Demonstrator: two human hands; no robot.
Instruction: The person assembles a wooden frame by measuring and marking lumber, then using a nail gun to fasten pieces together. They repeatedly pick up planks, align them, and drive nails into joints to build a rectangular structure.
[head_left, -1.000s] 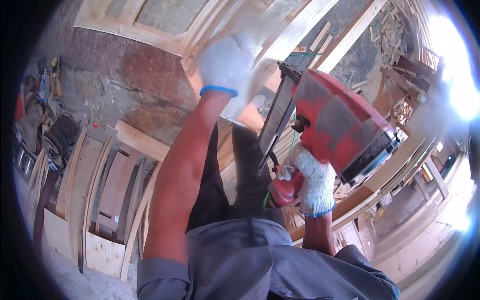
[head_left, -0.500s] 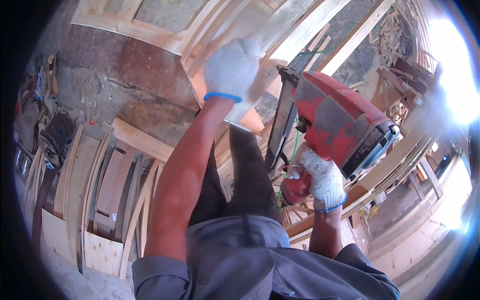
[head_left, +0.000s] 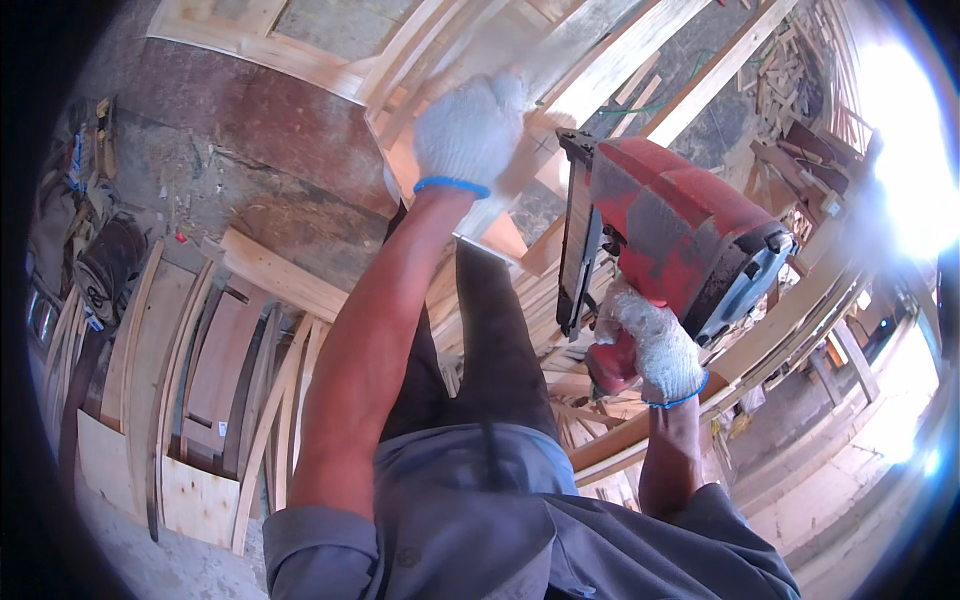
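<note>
My right hand (head_left: pixel 655 345), in a white knit glove with a blue cuff, is closed round the handle of a red nail gun (head_left: pixel 690 225). The gun is worn and dusty, with a long dark magazine (head_left: pixel 576 245) along its left side; its nose is near the wooden pieces. My left hand (head_left: pixel 465 130), gloved the same way, lies over a wooden frame (head_left: pixel 375 85) in front of me. Its fingers look curled round the wood, though their tips are blurred and partly hidden.
Long pale planks (head_left: pixel 715 70) reach away at the upper right. Curved wooden pieces (head_left: pixel 150 340) stand in a row at the left. A heap of offcuts (head_left: pixel 795 100) lies at the far right, near bright light. A long curved board (head_left: pixel 770 345) runs past my right arm.
The nail gun and my right hand have shifted slightly right, and its handle has risen a little. My left hand stays almost in place on the wood.
</note>
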